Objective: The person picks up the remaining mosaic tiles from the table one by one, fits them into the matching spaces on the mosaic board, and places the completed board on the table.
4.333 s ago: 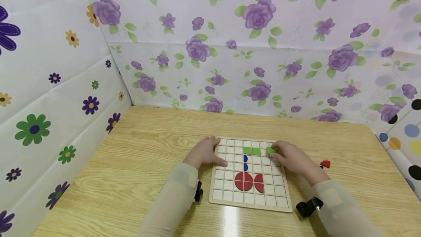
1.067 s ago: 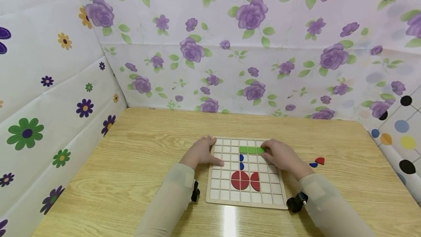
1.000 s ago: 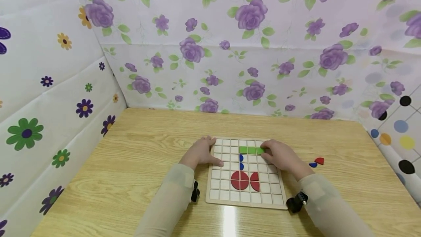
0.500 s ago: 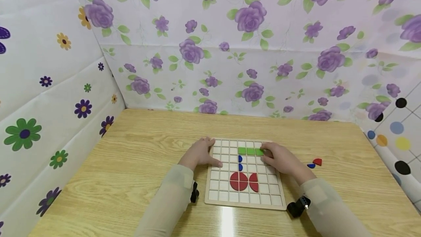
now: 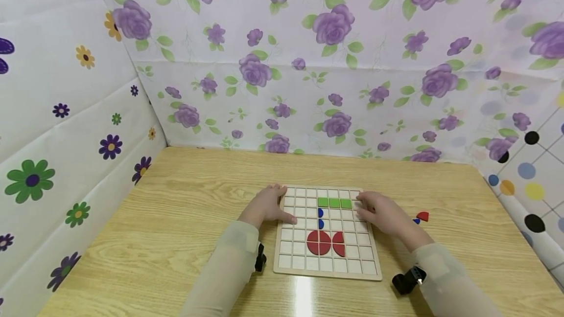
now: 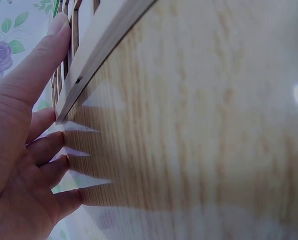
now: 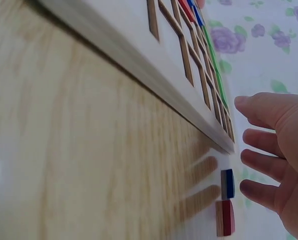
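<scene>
A white gridded wooden board [image 5: 328,274] lies on the table. My left hand [image 5: 266,205] spreads along its left edge, thumb resting over the cells; in the left wrist view the other fingertips [image 6: 53,172] touch down on the table beside the frame. My right hand [image 5: 383,212] hovers at the upper right edge, fingers loosely bent and holding nothing. Just left of it, three green squares [image 5: 334,203] form a row in the grid. Below them sit two blue pieces [image 5: 320,213], a red circle of quarter pieces [image 5: 318,242] and a red half circle [image 5: 339,244].
Right of the board, a loose red quarter piece [image 5: 423,216] and a blue piece [image 5: 416,221] lie on the wooden table [image 5: 211,180], under the right forearm's far side. Flower-patterned sheets [image 5: 282,87] hang behind and to the left.
The third green square, earlier pinched apart in my right hand, now lies in the row beside the other two. My right hand has let go and drawn right. The left hand holds its place.
</scene>
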Motion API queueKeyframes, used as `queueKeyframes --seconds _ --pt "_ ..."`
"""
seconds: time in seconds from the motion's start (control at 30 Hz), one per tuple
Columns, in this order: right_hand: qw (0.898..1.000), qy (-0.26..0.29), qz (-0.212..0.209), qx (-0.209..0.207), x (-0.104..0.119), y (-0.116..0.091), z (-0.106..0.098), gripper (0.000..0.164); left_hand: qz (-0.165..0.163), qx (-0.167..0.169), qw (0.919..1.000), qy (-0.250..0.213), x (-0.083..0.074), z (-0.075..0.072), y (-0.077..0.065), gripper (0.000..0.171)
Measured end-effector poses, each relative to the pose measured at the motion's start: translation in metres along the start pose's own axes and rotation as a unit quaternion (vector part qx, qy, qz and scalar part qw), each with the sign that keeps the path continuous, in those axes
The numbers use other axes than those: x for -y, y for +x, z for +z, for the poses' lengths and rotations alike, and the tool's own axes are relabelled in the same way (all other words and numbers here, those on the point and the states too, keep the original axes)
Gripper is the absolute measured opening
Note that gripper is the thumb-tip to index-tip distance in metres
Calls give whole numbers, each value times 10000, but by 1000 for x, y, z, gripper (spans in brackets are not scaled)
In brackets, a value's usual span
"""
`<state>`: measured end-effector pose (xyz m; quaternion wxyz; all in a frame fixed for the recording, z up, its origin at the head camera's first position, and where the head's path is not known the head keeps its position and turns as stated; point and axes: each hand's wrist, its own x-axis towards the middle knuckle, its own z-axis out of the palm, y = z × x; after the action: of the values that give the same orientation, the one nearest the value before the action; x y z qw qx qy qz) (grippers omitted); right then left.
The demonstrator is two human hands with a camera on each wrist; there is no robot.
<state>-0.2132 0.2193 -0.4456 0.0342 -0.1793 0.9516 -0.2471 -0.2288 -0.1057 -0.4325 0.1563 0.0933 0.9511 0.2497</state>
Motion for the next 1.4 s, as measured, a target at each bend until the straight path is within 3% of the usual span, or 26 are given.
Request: queueKeyframes --seconds 0.4,0.67,1.03,1.4 --pt "9997 -5 34 -251 -15 -17 -10 44 68 4 10000 53 0 0 -1 102" --pt "9994 250 191 -147 -25 -25 -17 43 105 -36 9999 59 1 2 -2 102" --pt "9993 -275 255 -27 -32 -18 -20 35 101 -80 9999 69 3 2 -1 101" --pt "9965 -841 -10 -10 -29 -5 -13 18 124 -99 9999 17 3 3 -1 102"
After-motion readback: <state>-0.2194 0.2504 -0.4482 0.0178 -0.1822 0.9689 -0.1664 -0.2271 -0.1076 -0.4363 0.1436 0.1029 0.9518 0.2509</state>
